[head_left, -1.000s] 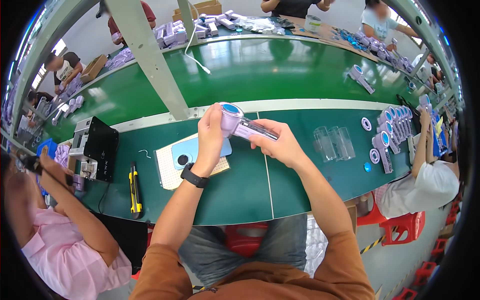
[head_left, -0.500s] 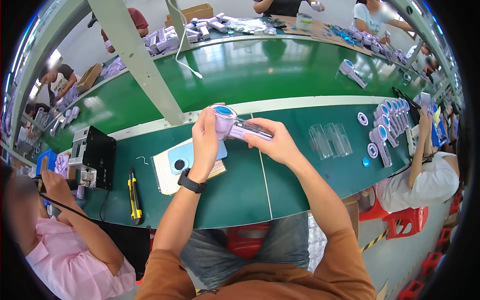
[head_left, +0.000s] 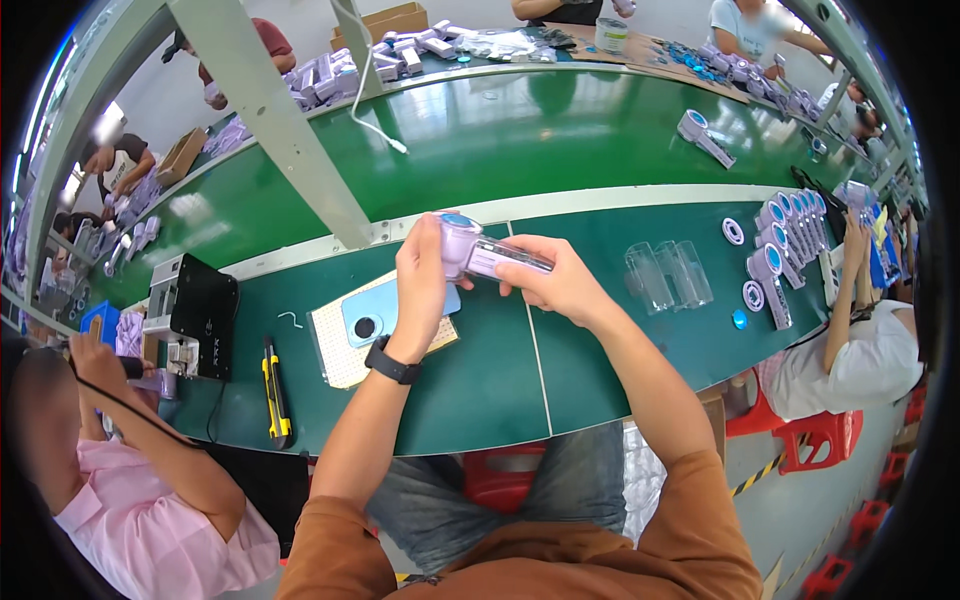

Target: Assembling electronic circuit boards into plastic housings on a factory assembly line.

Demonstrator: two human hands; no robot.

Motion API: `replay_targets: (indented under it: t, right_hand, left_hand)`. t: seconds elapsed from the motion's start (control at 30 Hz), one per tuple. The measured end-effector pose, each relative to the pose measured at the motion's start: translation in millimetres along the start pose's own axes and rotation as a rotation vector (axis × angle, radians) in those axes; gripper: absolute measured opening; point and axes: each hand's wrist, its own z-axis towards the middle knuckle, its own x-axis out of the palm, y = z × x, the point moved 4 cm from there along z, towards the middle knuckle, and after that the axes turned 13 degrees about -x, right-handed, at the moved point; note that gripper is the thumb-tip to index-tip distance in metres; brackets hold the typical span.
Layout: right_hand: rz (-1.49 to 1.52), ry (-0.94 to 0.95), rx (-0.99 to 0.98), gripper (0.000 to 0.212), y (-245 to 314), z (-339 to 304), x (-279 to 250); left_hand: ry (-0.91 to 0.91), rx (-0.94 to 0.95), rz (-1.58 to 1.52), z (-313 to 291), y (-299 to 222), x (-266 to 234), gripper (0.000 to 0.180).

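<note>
Above the middle of the green table, both my hands hold a lilac handheld fan (head_left: 457,248) with a round head, a blue face and a clear cover along its handle. My left hand (head_left: 424,275), with a black watch at its wrist, is wrapped around the head. The fingers and thumb of my right hand (head_left: 555,285) pinch the handle near its end. Below my left hand lies a light-blue smartphone (head_left: 390,303), on a pale dotted sheet (head_left: 328,345). Part of the phone is hidden behind that hand.
A yellow-black utility knife (head_left: 277,400) and a black machine (head_left: 207,320) are at left. To the right lie clear plastic sleeves (head_left: 650,280), a white ring (head_left: 733,232), a blue disc (head_left: 740,319) and several lilac fans (head_left: 768,262). Co-workers sit on both sides. A green conveyor (head_left: 480,140) runs behind.
The fan has tilted in my hands, so its blue face shows narrower and more edge-on. Both hands keep their hold. The whole view has shifted slightly.
</note>
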Motion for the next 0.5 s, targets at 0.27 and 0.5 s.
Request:
replay_targets:
  t: [0.27,0.5]
  right_hand:
    - [0.130,-0.175,-0.243,0.044,-32.1,33.9,-26.6]
    - [-1.160,-0.407,-0.416,0.041,-42.3,132.7,-89.8]
  left_hand:
    - [-0.298,0.504,0.580,-3.7,-5.4,-6.4,0.046]
    - [-0.168,0.396,0.788,-8.5,4.1,17.0,0.025]
